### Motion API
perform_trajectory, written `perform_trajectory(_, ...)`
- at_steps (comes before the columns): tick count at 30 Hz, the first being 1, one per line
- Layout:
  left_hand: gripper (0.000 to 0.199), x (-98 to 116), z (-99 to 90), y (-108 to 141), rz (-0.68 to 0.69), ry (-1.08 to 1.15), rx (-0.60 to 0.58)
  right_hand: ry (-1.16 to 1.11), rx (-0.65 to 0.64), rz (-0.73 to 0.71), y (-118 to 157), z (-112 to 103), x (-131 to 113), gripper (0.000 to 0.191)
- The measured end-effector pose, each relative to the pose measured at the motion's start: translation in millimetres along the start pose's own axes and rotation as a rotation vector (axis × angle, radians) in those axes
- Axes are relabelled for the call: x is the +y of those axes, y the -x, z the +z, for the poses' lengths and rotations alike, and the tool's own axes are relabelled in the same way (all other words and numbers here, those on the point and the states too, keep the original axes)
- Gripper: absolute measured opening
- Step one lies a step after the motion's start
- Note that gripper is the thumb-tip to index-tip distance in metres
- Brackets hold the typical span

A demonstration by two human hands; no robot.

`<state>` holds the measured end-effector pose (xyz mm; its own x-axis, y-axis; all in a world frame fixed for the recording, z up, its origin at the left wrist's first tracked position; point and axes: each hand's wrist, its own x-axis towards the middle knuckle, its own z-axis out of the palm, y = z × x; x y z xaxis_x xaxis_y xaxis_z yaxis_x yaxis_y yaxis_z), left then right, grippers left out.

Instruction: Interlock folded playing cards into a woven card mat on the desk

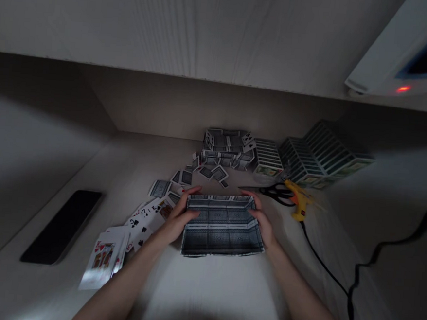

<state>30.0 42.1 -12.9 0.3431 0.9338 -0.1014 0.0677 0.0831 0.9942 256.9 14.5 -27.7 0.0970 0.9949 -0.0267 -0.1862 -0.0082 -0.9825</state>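
Note:
Between my two hands is a shallow open box made of playing cards [223,224], its patterned card backs facing inward. My left hand [181,216] grips its left end, thumb over the rim and fingers around the outside. At the right end my right hand [262,222] holds it the same way. Loose playing cards [143,226] lie face up in a spread left of my left hand, with a king [102,259] nearest me. Small cut card pieces [212,173] are scattered behind the box.
A larger card structure [229,149] stands against the back wall, beside stacked card boxes [323,155]. Black scissors [279,193] and a yellow glue gun [300,200] with a black cord [325,263] lie at right. A black phone [62,227] rests left. A shelf [207,33] overhangs the desk.

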Motion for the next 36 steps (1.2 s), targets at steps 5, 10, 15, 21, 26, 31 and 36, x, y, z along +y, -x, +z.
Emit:
perform_trajectory(5, 0.051, -3, -3.6, -1, 0.007, 0.042, -0.007, 0.002, -0.038, 0.037, 2, 3, -1, 0.044)
perform_trajectory(10, 0.039, 3, -5.4, 0, 0.005, -0.025, -0.023, 0.067, -0.077, 0.039, -2, -2, 2, 0.043)
perform_trajectory(15, 0.016, 9, 2.8, -4, 0.011, -0.124, 0.106, 0.189, -0.020, 0.036, -5, -1, -2, 0.031)
perform_trajectory(21, 0.025, 4, 7.0, -16, -0.075, -0.024, 0.245, 0.255, 0.136, 0.099, -7, 6, -10, 0.028)
perform_trajectory(26, 0.024, 6, 4.8, -17, -0.136, -0.004, 0.223, 0.254, 0.179, 0.117, -8, 9, -15, 0.026)
perform_trajectory(31, 0.022, 10, 8.2, -20, -0.105, -0.051, 0.262, 0.288, 0.213, 0.103, -11, 11, -17, 0.024)
perform_trajectory(36, 0.022, 12, 7.6, -21, -0.059, -0.140, 0.273, 0.352, 0.190, 0.081, -15, 6, -17, 0.022)
